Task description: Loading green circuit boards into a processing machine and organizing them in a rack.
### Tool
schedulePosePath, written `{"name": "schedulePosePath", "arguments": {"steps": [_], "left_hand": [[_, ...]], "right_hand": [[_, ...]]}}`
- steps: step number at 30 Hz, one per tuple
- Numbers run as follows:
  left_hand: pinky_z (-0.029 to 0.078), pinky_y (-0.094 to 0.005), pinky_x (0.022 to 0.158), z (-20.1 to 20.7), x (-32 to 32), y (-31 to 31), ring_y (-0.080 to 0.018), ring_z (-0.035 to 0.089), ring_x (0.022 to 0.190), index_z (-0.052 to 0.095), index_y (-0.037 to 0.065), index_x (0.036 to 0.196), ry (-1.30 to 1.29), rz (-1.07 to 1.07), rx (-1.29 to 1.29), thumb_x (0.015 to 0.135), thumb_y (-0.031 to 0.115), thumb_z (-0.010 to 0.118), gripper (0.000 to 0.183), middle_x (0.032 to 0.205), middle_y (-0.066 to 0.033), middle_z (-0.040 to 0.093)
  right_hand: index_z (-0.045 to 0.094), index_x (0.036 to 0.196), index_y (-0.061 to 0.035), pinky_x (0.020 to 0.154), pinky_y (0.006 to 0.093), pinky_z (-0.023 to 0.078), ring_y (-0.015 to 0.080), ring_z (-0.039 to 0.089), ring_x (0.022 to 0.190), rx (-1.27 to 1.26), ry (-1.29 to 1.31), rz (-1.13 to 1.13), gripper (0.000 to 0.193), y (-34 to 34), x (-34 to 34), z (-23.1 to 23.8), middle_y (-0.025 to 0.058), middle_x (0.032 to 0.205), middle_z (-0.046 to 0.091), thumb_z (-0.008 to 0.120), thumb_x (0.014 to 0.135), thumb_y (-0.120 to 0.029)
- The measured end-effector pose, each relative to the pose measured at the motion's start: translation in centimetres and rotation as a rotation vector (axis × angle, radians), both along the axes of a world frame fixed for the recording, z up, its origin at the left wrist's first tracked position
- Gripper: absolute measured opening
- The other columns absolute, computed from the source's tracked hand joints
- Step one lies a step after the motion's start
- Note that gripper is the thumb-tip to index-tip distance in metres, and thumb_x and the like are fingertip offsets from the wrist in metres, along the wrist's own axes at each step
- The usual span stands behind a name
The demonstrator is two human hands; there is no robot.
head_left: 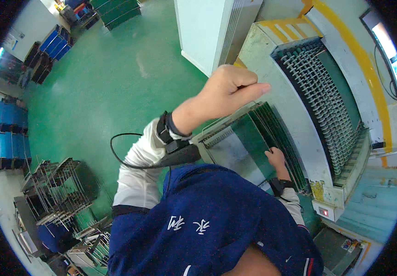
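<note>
Boards, green, packed on edge in rack, right beside roller machine. Our right hand down among them, at edge of one board; can't tell if we're gripping it. Our left hand raised near rack's far end, curled into fist, thumb pointing right. Black straps on both our wrists.

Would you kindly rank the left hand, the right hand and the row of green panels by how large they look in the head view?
1. Row of green panels
2. Left hand, perhaps enlarged by nearness
3. Right hand
</note>
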State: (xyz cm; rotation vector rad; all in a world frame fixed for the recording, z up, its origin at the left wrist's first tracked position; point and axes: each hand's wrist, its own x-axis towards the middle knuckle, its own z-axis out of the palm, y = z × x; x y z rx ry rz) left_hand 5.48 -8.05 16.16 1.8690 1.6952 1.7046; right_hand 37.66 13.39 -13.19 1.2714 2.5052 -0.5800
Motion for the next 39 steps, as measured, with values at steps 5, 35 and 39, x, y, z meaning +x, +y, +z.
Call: {"name": "schedulePosePath", "arguments": {"steps": [5,35,39], "left_hand": [[0.04,-0.0424,0.092,0.8,-2.1,1.7,-0.0254,0.056,0.103,0.061,0.008,0.097,0.768,0.162,-0.158,0.075,0.035,0.074,0.037,0.101,-0.0079,0.062],[0.037,-0.0465,0.105,3.1,4.5,-2.5,-0.0347,0.043,0.128,0.056,0.007,0.126,0.6,0.019,-0.101,0.075,0.027,0.059,0.055,0.131,-0.0143,0.052],[0.04,-0.0448,0.102,3.8,5.0,-2.9,-0.0335,0.047,0.123,0.06,0.009,0.121,0.682,0.064,-0.127,0.07,0.027,0.061,0.054,0.128,-0.0138,0.054]], "right_hand": [[0.065,0.104,-0.0017,0.081,0.0393,0.05,0.032,0.064,0.097,-0.206,0.324,0.057,0.042,0.4,-3.9,8.6,0.0175,0.101,0.067,0.067,0.081,-0.037],[0.057,0.125,-0.0045,0.106,0.0537,0.027,0.0328,0.043,0.128,0.225,1.036,1.217,0.079,-14.1,-16.2,35.6,0.0104,0.131,0.055,0.058,0.074,-0.064],[0.057,0.123,-0.0044,0.107,0.0533,0.025,0.0304,0.044,0.128,0.273,1.023,1.188,0.077,-14.5,-16.1,35.9,0.0093,0.13,0.055,0.061,0.072,-0.062]]}}
